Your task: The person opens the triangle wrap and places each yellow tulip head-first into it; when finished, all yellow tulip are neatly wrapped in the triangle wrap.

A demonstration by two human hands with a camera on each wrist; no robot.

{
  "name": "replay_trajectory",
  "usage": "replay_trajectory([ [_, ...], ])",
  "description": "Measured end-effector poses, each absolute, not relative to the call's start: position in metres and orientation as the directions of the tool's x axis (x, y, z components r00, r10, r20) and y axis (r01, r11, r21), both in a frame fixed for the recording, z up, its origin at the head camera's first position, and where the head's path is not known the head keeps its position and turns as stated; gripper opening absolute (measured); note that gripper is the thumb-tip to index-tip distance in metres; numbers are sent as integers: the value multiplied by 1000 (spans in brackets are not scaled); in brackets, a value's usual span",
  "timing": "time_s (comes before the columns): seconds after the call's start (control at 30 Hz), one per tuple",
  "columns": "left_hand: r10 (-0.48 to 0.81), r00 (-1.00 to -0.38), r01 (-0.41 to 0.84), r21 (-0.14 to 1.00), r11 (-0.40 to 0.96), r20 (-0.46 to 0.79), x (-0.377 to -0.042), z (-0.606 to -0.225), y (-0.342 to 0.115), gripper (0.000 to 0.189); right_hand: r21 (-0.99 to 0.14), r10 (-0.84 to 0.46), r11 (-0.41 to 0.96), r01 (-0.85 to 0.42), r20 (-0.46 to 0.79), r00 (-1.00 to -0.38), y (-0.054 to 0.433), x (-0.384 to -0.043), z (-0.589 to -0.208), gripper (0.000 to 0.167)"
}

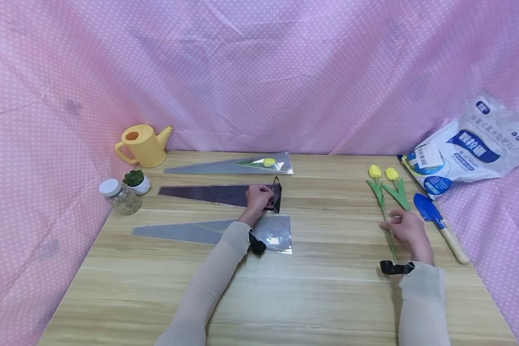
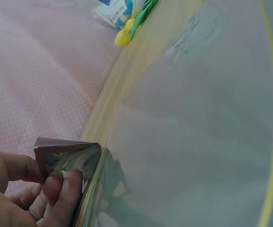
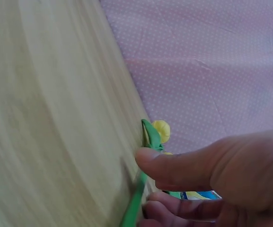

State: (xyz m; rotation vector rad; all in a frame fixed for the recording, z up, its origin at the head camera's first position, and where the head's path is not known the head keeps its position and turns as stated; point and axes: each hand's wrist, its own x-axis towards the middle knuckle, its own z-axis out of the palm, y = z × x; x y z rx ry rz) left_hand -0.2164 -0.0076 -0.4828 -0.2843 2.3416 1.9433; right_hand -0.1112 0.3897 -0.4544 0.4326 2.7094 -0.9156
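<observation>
My left hand (image 1: 258,199) pinches the wide end of a dark, tapering flower sleeve (image 1: 212,193). In the left wrist view its fingers (image 2: 67,196) are at the sleeve's mouth (image 2: 66,143), whose film stands apart. On the right, my right hand (image 1: 408,233) pinches the green stem of a yellow artificial tulip (image 1: 383,211) between thumb and fingers; its bloom points away from me. A second yellow tulip (image 1: 397,190) lies just right of it, its lower part hidden by the hand. A clear sleeve (image 1: 177,232) lies under my left forearm.
Behind the dark sleeve, another clear sleeve (image 1: 199,167) contains a yellow tulip (image 1: 268,163). A watering can (image 1: 144,146), potted succulent (image 1: 138,184) and lidded jar (image 1: 123,199) stand left. A blue trowel (image 1: 432,211) and fertilizer bag (image 1: 463,149) lie right.
</observation>
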Motion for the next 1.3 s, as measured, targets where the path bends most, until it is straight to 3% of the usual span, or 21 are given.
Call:
replay_trajectory([
  [0.33, -92, -980, -192, 965, 178, -178, -218, -483, -7, 10, -485, 217, 804, 344, -299, -929, 383, -116, -460, 48],
  [0.97, -111, -978, -192, 964, 181, -174, -217, -485, -6, 9, -487, 238, 814, 316, -217, -947, 378, -116, -464, 41],
  [1.13, -112, -978, -194, 965, 176, -176, -218, -485, -6, 9, -543, 236, 773, 329, -235, -943, 376, -115, -461, 44],
  [1.3, -110, -978, -195, 963, 186, -176, -217, -484, -7, 9, -686, 198, 640, 345, -286, -937, 376, -116, -458, 50],
])
